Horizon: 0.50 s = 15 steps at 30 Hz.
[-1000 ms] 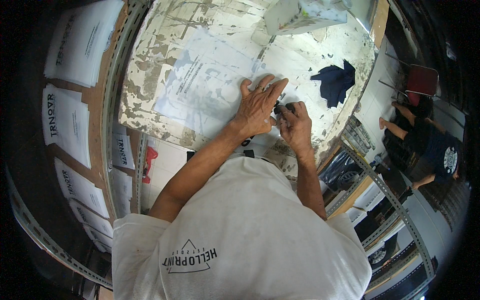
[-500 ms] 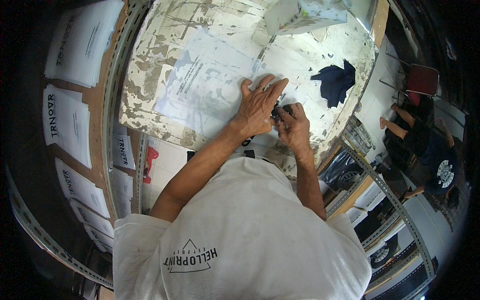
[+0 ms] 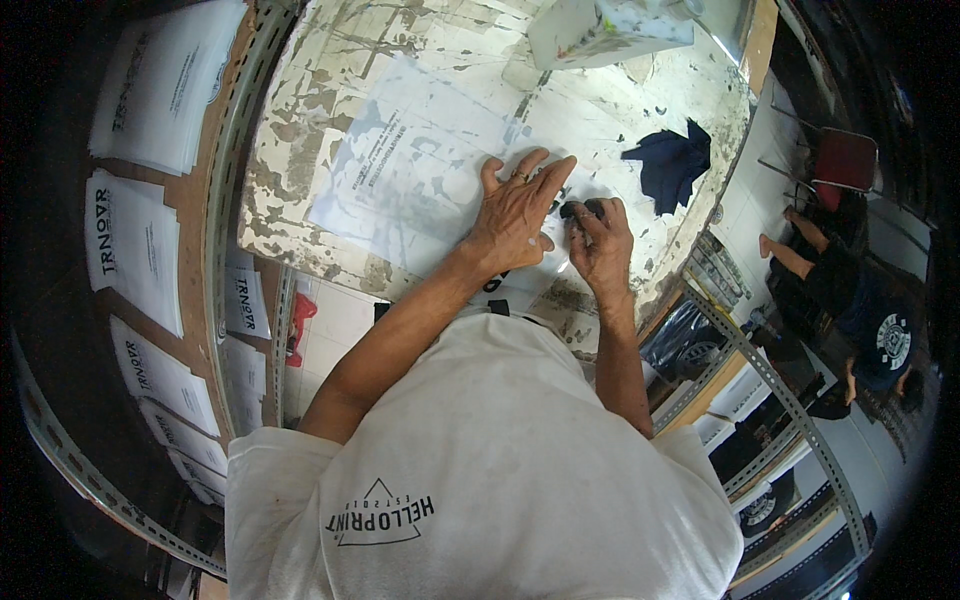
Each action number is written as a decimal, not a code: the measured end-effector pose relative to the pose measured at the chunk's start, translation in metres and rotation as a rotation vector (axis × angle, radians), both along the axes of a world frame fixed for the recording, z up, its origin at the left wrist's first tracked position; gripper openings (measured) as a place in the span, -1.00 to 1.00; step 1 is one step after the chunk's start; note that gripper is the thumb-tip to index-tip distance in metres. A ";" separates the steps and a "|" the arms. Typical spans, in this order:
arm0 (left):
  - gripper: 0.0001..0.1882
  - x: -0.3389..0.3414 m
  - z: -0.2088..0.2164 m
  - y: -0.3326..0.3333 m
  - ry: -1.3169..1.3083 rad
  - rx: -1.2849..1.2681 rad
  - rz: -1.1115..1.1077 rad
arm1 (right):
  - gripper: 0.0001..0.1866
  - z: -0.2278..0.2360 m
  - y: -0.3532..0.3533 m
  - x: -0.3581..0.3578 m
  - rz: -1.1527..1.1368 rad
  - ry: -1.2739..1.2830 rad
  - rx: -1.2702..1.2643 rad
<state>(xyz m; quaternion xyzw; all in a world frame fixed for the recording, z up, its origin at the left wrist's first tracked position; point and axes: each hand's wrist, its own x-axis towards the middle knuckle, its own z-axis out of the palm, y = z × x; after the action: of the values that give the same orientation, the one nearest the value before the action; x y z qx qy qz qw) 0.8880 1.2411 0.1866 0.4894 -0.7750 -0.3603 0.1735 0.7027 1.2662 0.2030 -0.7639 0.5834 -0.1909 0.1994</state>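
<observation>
My left hand (image 3: 520, 205) lies flat, fingers spread, pressing a large translucent printed sheet (image 3: 400, 175) onto a worn, paint-flecked white table (image 3: 300, 120). A ring shows on one finger. Just to its right, my right hand (image 3: 600, 240) is closed around a small black tool (image 3: 580, 210) held against the sheet beside my left fingertips. What lies under the tool is hidden by both hands.
A dark blue cloth (image 3: 670, 165) lies on the table at right. A white box (image 3: 600, 30) stands at the far edge. Stacks of printed white sheets (image 3: 130, 240) fill metal shelving at left. A seated person (image 3: 860, 290) is at the right, beside a red chair (image 3: 845, 160).
My right hand has shifted slightly with the black tool against the sheet. My left hand stays flat in the same spot.
</observation>
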 end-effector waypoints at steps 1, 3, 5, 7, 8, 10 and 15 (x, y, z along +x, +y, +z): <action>0.18 0.000 0.000 0.000 0.013 0.004 0.001 | -0.64 -0.001 0.001 -0.001 0.001 0.013 0.029; 0.19 0.000 -0.002 0.001 0.038 0.012 0.003 | -0.64 -0.002 0.007 0.000 0.063 -0.038 0.059; 0.19 0.000 -0.002 0.001 0.028 0.007 -0.001 | -0.65 -0.001 0.009 -0.001 0.105 -0.053 0.074; 0.20 0.000 -0.002 0.001 0.013 0.000 -0.002 | -0.65 -0.001 0.005 -0.001 0.051 -0.035 0.047; 0.20 0.000 -0.001 0.000 0.003 -0.004 -0.002 | -0.65 -0.001 0.002 -0.002 0.025 -0.026 0.034; 0.20 0.000 -0.001 0.000 0.000 -0.003 0.000 | -0.64 -0.002 0.000 -0.003 0.048 -0.030 0.014; 0.20 -0.001 -0.001 0.000 0.008 0.007 0.000 | -0.61 -0.006 0.005 -0.003 0.128 -0.027 0.031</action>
<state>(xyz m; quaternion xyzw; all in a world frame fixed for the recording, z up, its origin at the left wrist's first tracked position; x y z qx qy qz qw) 0.8868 1.2414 0.1860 0.4886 -0.7729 -0.3652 0.1749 0.6994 1.2708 0.1975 -0.7937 0.5336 -0.1789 0.2308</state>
